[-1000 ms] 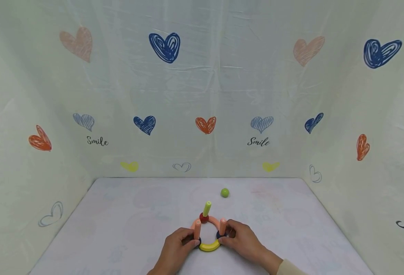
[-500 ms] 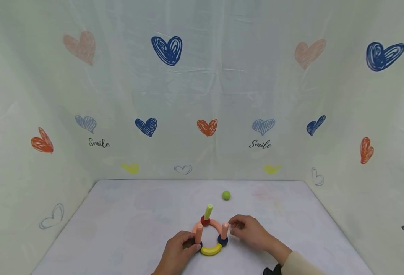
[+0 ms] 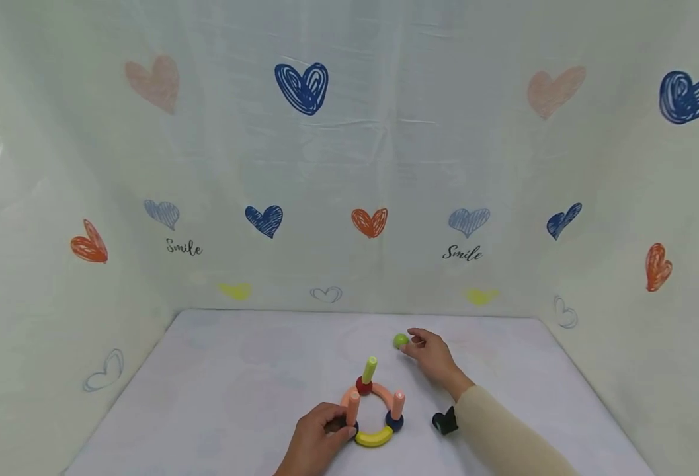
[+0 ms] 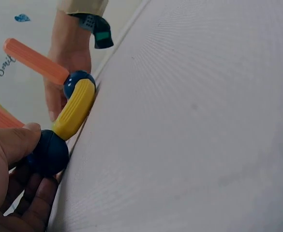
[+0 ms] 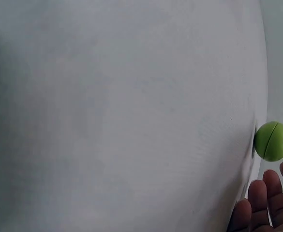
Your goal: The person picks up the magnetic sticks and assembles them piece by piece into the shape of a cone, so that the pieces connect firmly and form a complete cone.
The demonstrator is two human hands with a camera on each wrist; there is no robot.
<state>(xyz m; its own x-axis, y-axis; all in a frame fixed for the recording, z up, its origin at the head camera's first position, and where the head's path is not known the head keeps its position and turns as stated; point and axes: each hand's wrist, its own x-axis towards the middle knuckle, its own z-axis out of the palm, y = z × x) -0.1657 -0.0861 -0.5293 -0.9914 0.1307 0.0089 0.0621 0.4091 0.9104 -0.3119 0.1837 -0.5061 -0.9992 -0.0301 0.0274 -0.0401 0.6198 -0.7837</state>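
A ring of curved sticks and balls lies on the table in the head view: a yellow curved stick [image 3: 374,438] in front, orange-pink curved sticks [image 3: 381,393] behind. Upright rods rise from its balls: a light green rod [image 3: 370,370] on the red ball [image 3: 364,386], orange-pink rods [image 3: 398,405] on the two dark blue balls [image 3: 393,423]. My left hand [image 3: 316,436] grips the ring's left blue ball [image 4: 49,153] between thumb and fingers. My right hand [image 3: 435,360] reaches beside a loose green ball [image 3: 400,340], thumb and fingers spread next to it; contact is unclear.
A white table [image 3: 254,370] carries everything, with curtain walls [image 3: 325,165] printed with hearts at the back and sides. A black wrist device [image 3: 446,421] shows below the right forearm sleeve [image 3: 504,433].
My right hand has let go of the ring's right blue ball and moved away to the green ball. My left hand keeps its hold on the left blue ball.
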